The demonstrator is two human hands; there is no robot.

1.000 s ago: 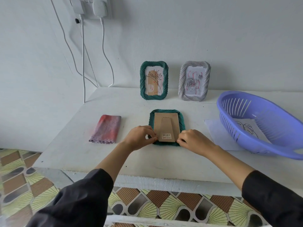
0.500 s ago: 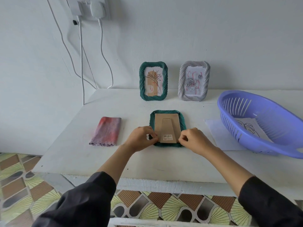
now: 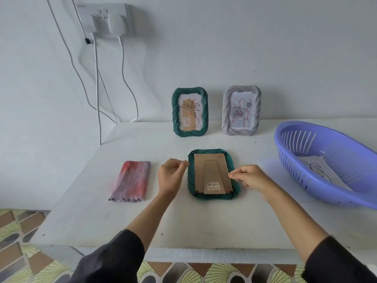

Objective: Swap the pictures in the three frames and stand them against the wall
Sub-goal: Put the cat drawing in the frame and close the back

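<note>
A green frame [image 3: 213, 174] lies face down in the middle of the white table [image 3: 204, 221], its brown cardboard back and stand flap facing up. My left hand [image 3: 171, 176] hovers at the frame's left rim, fingers curled, thumb and forefinger tips together and holding nothing I can see. My right hand [image 3: 250, 177] pinches at the right edge of the cardboard back. Against the wall stand a second green frame [image 3: 189, 112] with a flower drawing and a grey frame [image 3: 241, 110] with a rose picture.
A purple plastic basket [image 3: 346, 160] sits at the right with a line-drawing sheet [image 3: 314, 168] inside and a white paper [image 3: 271, 170] under its edge. A folded red-purple cloth [image 3: 130, 180] lies at the left. Cables [image 3: 98, 88] hang from a wall socket [image 3: 106, 19].
Both hands have moved from the frame's lower corners up along its sides. The left hand now sits off the rim. The frame has stayed where it was.
</note>
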